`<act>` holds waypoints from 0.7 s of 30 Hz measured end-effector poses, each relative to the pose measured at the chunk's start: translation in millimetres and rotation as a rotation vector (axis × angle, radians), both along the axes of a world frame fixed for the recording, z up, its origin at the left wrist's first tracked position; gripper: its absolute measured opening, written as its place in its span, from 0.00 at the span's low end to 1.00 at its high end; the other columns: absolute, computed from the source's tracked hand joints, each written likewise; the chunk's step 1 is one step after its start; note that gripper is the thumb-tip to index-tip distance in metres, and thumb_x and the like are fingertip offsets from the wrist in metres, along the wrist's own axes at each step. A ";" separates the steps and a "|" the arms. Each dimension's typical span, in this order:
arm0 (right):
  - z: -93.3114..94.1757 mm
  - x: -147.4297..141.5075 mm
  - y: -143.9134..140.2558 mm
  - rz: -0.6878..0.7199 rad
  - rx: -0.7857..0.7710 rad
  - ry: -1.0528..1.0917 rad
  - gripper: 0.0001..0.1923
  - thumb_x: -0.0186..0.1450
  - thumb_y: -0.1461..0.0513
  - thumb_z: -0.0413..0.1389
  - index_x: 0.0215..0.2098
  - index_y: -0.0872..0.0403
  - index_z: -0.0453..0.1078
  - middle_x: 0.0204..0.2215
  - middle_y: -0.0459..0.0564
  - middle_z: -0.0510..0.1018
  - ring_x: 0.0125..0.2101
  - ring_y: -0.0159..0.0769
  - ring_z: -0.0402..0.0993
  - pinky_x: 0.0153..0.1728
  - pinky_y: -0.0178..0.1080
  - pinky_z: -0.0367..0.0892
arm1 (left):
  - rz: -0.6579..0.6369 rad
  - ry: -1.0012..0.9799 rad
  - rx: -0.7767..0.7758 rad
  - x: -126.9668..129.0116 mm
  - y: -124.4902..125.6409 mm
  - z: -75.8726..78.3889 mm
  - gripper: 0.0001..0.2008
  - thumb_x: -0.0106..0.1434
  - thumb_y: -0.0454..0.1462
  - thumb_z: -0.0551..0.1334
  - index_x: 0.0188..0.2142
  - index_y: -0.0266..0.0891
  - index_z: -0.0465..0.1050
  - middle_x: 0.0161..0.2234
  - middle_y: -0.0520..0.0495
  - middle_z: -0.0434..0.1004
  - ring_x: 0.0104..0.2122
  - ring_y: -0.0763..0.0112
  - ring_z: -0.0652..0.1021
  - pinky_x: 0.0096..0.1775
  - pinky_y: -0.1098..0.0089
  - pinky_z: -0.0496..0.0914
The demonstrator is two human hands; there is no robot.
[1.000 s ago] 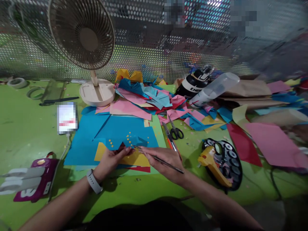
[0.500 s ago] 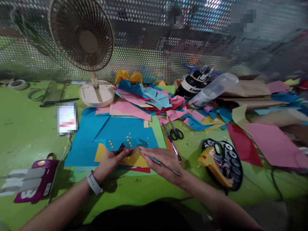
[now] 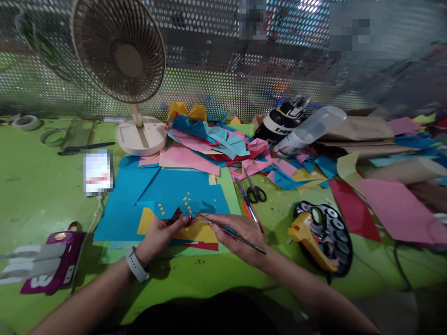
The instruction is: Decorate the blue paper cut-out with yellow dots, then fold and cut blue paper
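My left hand, with a grey watch on the wrist, pinches a small dark red paper piece over a yellow sheet. My right hand grips thin metal tweezers, whose tip points left to just beside the left fingertips. Both hands rest at the near edge of a large blue sheet that carries several tiny yellow paper squares.
A beige desk fan stands at the back left. A heap of coloured paper, scissors, a yellow glue gun on a black palette, a bottle, a phone and a purple case lie on the green table.
The tweezers in my right hand shifted slightly, the tip dipping toward the paper and back. My left hand stayed nearly still.
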State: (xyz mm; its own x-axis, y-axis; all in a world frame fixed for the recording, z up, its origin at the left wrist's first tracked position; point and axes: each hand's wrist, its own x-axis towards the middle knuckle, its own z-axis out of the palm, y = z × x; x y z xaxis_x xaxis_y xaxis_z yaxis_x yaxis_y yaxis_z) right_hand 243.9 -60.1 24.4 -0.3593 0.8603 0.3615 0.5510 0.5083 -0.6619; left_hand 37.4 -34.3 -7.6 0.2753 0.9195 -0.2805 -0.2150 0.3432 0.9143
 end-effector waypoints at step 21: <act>-2.0 -2.2 1.2 0.022 0.049 0.005 0.12 0.67 0.61 0.51 0.47 0.47 0.73 0.41 0.46 0.81 0.37 0.34 0.80 0.38 0.36 0.77 | 0.002 -0.019 0.000 0.7 0.1 -1.5 0.13 0.50 0.42 0.71 0.31 0.37 0.76 0.32 0.46 0.80 0.35 0.65 0.79 0.43 0.62 0.74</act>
